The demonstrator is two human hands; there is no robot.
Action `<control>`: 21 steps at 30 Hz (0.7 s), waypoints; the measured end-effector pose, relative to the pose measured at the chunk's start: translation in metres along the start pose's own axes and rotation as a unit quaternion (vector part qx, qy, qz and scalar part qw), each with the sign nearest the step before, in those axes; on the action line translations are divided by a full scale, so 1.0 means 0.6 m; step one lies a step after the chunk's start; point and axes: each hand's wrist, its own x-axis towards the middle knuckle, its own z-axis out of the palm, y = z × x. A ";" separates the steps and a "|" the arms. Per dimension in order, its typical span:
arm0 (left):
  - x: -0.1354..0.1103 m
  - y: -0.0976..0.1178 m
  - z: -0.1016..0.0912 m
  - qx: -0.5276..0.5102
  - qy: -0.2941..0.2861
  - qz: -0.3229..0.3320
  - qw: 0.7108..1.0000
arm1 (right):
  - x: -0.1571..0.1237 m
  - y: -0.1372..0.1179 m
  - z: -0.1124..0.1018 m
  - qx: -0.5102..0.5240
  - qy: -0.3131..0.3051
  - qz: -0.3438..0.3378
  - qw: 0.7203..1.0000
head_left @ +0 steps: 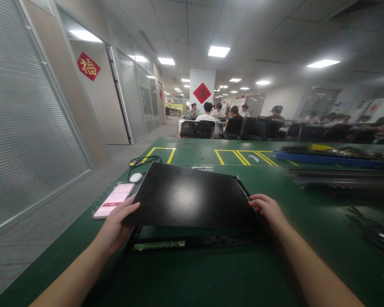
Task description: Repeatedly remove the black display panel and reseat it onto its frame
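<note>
Black panel (pixel 185 196), one: flat, rectangular, spanning the space between both hands' fingers, tilted, near edge raised over a dark frame (pixel 217 241).
Left hand (pixel 117 224): thumb on the panel's top at its left edge, fingers curled beneath, holding it.
Right hand (pixel 269 209): fingertips drawn together at the right edge; whether on panel, frame or both, cannot tell.
Green circuit board (pixel 160 245): on the frame's near strip, right of the left fingers.
Phone (pixel 115 200): just beyond the left fingers; white mouse (pixel 135 178) farther off.
Handling, judged: fairly light, stiff, smooth enough to slip, likely fragile if flexed; best held by opposite side edges, fingers under, broad face unpressed.
</note>
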 end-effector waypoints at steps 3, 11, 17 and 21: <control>0.001 -0.005 0.000 -0.001 0.000 -0.004 1.000 | 0.004 0.007 -0.001 -0.001 0.000 -0.004 1.000; -0.002 -0.007 0.010 0.003 0.009 -0.020 1.000 | 0.030 0.038 -0.013 -0.043 0.011 -0.030 0.999; -0.007 -0.009 0.022 0.008 0.006 -0.032 0.999 | 0.030 0.041 -0.021 -0.118 0.028 -0.017 0.993; -0.006 -0.013 0.021 0.009 0.010 -0.043 0.999 | 0.030 0.043 -0.023 -0.138 0.027 -0.022 0.990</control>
